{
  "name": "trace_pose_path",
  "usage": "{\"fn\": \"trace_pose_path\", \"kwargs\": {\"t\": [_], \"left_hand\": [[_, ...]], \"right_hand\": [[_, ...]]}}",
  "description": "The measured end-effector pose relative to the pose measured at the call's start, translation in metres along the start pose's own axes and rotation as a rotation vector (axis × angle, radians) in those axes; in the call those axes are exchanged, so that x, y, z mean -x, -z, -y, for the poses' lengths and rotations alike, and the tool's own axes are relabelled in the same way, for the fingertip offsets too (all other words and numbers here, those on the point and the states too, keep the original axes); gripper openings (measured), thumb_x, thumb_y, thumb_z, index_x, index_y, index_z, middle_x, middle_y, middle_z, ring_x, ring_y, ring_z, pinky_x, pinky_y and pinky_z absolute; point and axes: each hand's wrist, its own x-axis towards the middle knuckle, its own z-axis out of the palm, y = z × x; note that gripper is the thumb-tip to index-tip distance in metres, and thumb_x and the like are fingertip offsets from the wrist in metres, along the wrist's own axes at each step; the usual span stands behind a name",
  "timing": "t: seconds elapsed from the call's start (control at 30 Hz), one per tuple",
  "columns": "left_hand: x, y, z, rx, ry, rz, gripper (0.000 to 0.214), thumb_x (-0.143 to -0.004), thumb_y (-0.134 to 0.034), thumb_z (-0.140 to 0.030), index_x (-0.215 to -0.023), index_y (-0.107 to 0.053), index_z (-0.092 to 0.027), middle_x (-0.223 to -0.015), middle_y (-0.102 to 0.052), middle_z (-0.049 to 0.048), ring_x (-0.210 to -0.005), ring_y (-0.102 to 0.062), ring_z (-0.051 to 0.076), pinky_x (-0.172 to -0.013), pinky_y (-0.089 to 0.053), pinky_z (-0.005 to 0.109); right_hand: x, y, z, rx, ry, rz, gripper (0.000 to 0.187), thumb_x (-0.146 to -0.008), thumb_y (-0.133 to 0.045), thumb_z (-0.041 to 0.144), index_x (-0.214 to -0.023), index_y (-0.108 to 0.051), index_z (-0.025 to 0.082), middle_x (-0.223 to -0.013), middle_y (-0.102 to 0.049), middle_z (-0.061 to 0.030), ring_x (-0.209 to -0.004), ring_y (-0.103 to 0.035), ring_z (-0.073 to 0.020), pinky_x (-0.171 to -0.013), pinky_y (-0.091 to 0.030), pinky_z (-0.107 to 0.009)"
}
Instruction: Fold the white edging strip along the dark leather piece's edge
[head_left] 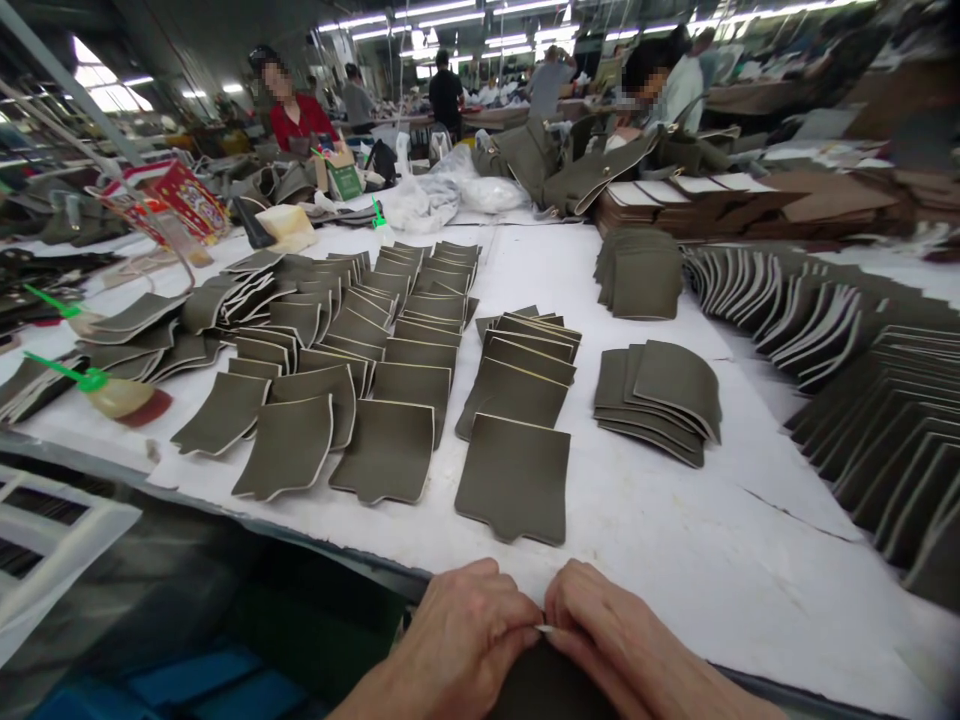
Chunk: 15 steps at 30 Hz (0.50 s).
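At the bottom edge, my left hand (461,640) and my right hand (607,635) meet with fingers curled, thumbs touching. Both pinch the top edge of a dark olive leather piece (547,685) held just below the table's near edge. Right in front of them on the white table (675,560) lies a flat olive piece (516,488), the nearest of a row (525,370) of overlapping pieces. More rows of the same pieces (352,340) spread to the left.
A small stack of pieces (660,400) sits right of centre, another stack (637,272) behind it, and long fanned rows (847,370) run along the right. Two green-capped glue bottles (105,392) lie at the left. People work at benches behind. A white frame (52,540) stands lower left.
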Motion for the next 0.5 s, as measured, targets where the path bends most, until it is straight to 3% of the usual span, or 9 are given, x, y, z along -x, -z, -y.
{"fn": "trace_pose_path", "kwargs": {"t": [0.07,0.17,0.27,0.37,0.5], "left_hand": [[0.001,-0.001,0.001,-0.014,-0.009,-0.007,0.014,-0.091,-0.059,-0.014,-0.079,-0.064,-0.018,-0.073,-0.063,-0.0011,-0.075,-0.056,0.015,-0.064,-0.036,0.027],[0.002,-0.003,0.003,-0.021,-0.036,-0.011,0.017,-0.092,-0.055,-0.012,-0.076,-0.06,-0.018,-0.072,-0.061,-0.0014,-0.073,-0.055,0.015,-0.063,-0.035,0.027],[0.002,-0.005,0.004,-0.037,-0.042,-0.017,0.019,-0.093,-0.053,-0.014,-0.075,-0.059,-0.018,-0.07,-0.06,-0.0011,-0.071,-0.053,0.015,-0.062,-0.033,0.028],[0.003,-0.006,0.004,-0.054,-0.018,-0.028,0.021,-0.094,-0.051,-0.017,-0.074,-0.059,-0.019,-0.069,-0.06,-0.0007,-0.071,-0.053,0.016,-0.061,-0.032,0.028],[0.008,-0.007,0.007,-0.046,-0.031,-0.041,0.02,-0.094,-0.049,-0.016,-0.078,-0.061,-0.019,-0.07,-0.06,-0.0001,-0.071,-0.052,0.016,-0.062,-0.033,0.028]], "right_hand": [[0.003,0.0,-0.005,-0.038,-0.057,0.028,0.009,-0.096,-0.049,0.017,-0.092,-0.053,0.024,-0.094,-0.062,-0.0017,-0.084,-0.06,-0.0175,-0.076,-0.051,-0.03],[0.003,-0.001,-0.008,-0.04,-0.106,0.051,0.017,-0.091,-0.058,0.014,-0.106,-0.057,0.022,-0.103,-0.064,-0.0037,-0.095,-0.06,-0.0201,-0.084,-0.049,-0.033],[-0.002,0.0,-0.005,0.018,-0.072,0.077,0.008,-0.093,-0.055,0.014,-0.096,-0.059,0.021,-0.098,-0.064,-0.0037,-0.093,-0.058,-0.0215,-0.084,-0.047,-0.036],[-0.005,0.0,-0.003,0.077,-0.061,0.086,0.012,-0.095,-0.054,0.014,-0.085,-0.054,0.02,-0.092,-0.064,-0.0028,-0.088,-0.057,-0.0211,-0.081,-0.045,-0.036],[0.003,-0.001,-0.014,0.012,-0.064,0.065,0.009,-0.099,-0.051,0.02,-0.09,-0.054,0.021,-0.097,-0.06,-0.0024,-0.091,-0.054,-0.0198,-0.083,-0.044,-0.035]]}}
